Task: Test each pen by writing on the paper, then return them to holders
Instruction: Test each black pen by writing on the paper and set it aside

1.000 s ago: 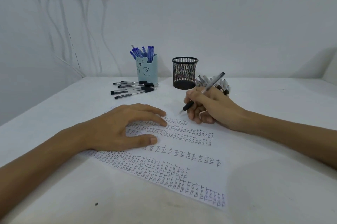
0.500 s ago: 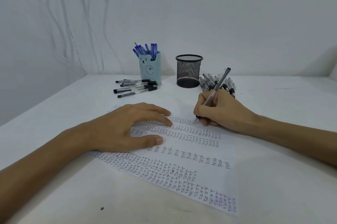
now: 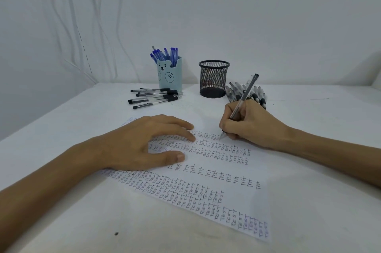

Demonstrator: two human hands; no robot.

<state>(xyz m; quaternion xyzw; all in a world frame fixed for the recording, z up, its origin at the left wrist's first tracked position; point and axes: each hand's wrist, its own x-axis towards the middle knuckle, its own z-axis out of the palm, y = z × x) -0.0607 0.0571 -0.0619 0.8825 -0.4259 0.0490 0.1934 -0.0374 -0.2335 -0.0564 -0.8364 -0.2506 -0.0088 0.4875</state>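
- White paper point(image 3: 237, 199), covered in rows of "TEST", askew on the pale table point(image 3: 319, 201); nearest corner towards the front right, with broad stretches of tabletop in front and on both sides; one dark speck point(image 3: 116, 233) near the front edge.
- Pins down the sheet's left part with the left hand point(image 3: 140, 143), fingers straight and spread, thumb flat, placed just as half a second ago.
- Pinches the pen point(image 3: 245, 94) in the right hand point(image 3: 253, 127), thumb and fingers curled round the lower barrel, cap end slanting up and away; tip down on the paper at the right end of the top row, where a second ago hung lifted off the sheet.
- Beyond the paper's far edge, a strip of open tabletop.
- Back left: loose black-capped pens point(image 3: 154, 96) lying flat in front of the blue bear holder point(image 3: 170, 75), with blue-capped pens point(image 3: 165, 55) upright inside.
- Back middle: black mesh holder point(image 3: 214, 79), upright, just beside a heap of pens point(image 3: 235, 90) partly hidden behind the right hand.
- Far right: tabletop running open to the wall point(image 3: 268, 15).
- Far left: white cables point(image 3: 99, 26) hanging down the wall.
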